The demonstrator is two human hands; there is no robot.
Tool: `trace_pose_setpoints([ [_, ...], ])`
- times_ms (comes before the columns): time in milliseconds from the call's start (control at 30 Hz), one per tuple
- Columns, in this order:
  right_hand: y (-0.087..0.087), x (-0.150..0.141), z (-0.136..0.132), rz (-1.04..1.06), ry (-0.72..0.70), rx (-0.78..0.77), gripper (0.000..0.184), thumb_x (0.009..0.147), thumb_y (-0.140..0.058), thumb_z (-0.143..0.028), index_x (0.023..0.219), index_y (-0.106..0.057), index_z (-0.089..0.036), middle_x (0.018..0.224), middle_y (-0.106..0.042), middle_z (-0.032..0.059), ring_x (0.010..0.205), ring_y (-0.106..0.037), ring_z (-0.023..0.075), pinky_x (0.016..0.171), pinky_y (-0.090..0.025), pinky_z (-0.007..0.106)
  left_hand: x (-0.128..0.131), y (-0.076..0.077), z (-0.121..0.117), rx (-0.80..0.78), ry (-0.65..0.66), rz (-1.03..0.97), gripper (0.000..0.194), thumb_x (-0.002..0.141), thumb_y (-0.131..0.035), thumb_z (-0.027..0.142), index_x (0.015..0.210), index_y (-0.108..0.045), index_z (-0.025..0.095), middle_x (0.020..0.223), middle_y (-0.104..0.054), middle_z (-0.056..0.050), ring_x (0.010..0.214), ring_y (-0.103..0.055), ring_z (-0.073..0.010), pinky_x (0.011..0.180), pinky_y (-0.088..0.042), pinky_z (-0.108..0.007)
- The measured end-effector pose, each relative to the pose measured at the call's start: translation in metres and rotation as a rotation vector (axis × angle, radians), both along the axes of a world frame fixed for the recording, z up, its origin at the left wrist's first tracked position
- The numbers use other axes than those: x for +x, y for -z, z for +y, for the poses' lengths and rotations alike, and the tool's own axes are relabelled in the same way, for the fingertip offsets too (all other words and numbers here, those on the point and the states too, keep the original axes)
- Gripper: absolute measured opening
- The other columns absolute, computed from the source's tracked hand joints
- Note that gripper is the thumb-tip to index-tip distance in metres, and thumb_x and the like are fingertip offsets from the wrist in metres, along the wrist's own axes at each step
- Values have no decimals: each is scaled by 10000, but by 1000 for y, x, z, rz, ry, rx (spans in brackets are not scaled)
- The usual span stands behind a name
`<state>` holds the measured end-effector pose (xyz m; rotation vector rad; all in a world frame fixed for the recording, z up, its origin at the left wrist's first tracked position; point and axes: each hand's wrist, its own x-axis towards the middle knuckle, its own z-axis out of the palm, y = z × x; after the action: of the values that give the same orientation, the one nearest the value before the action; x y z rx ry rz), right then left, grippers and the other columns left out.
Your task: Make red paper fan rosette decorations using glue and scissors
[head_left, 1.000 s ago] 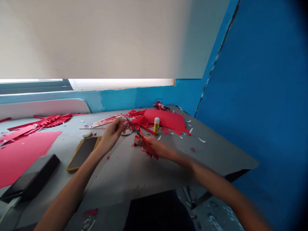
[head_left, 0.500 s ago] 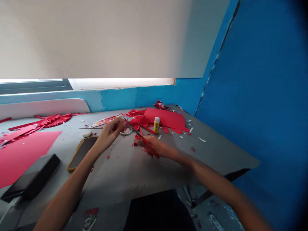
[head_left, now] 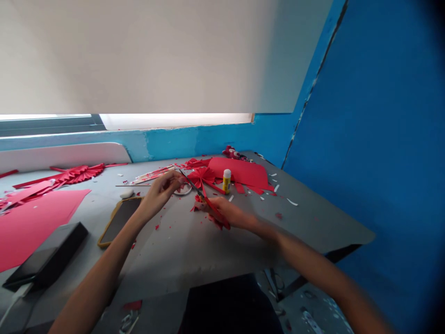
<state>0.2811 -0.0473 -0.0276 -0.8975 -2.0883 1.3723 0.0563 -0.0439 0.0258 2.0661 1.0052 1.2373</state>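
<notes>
Left hand (head_left: pixel 160 192): pinching a flimsy red paper scrap (head_left: pixel 178 184) by its edge. Right hand (head_left: pixel 227 214): closed around stiff red-handled scissors (head_left: pixel 208 204), blades just beside the scrap.

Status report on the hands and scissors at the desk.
Right hand on scissors, blades toward left hand. Its hold unclear. Red paper fan just beyond, red scraps below.

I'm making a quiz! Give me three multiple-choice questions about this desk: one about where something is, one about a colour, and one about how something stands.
1. Where is the phone?
A. On the floor
B. On the table, by the left arm
C. On the window sill

2. What colour is the wall on the right?
A. Green
B. Blue
C. Yellow

3. How is the glue stick placed?
A. Standing up
B. Lying on its side
C. Held in a hand

1. B: it lies on the gray table beside the left arm.
2. B: the wall is bright blue.
3. A: it stands on its end.
</notes>
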Motion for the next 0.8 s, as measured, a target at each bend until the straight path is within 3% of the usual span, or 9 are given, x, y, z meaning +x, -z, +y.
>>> trace_pose_setpoints([
  [133,0,-4,-2,20,8,-52,470,859,-490,-608,864,-567,-144,576,-505,-31,419,-494,83,374,-403,190,0,-2,0,-20,-1,-21,241,878,-551,424,826,-601,194,696,-560,-4,643,-503,-141,592,-388,-254],
  [333,-13,1,3,-28,204,181,443,839,-525,-594,863,-560,-153,653,-516,-20,522,-461,82,451,-341,192,-4,-2,3,-13,-88,-191,179,849,-585,358,808,-596,184,691,-527,14,633,-470,-117,591,-372,-227],
  [467,-22,20,13,-235,53,408,263,792,-652,-393,850,-582,-146,714,-527,-17,614,-447,89,540,-327,199,-14,1,15,-45,-128,-488,94,790,-616,276,771,-604,185,746,-541,13,668,-488,-109,623,-401,-215],
  [567,-22,30,17,-406,-43,442,204,775,-654,-289,904,-620,-135,746,-561,-6,642,-467,98,554,-316,203,-20,4,24,-90,-158,-662,102,746,-635,235,683,-584,174,767,-559,9,649,-481,-92,614,-403,-201],
  [667,-20,33,14,-525,-112,433,253,753,-688,-312,917,-644,-124,739,-568,-4,628,-470,95,538,-309,200,-20,9,29,-138,-152,-695,127,736,-650,232,654,-576,169,697,-539,19,609,-462,-83,592,-385,-193],
  [800,-24,39,12,-542,-233,352,326,746,-713,-400,921,-680,-127,750,-622,6,637,-518,100,533,-335,191,-7,19,27,-178,-99,-589,140,766,-645,274,698,-589,164,662,-540,29,619,-476,-87,602,-375,-192],
])
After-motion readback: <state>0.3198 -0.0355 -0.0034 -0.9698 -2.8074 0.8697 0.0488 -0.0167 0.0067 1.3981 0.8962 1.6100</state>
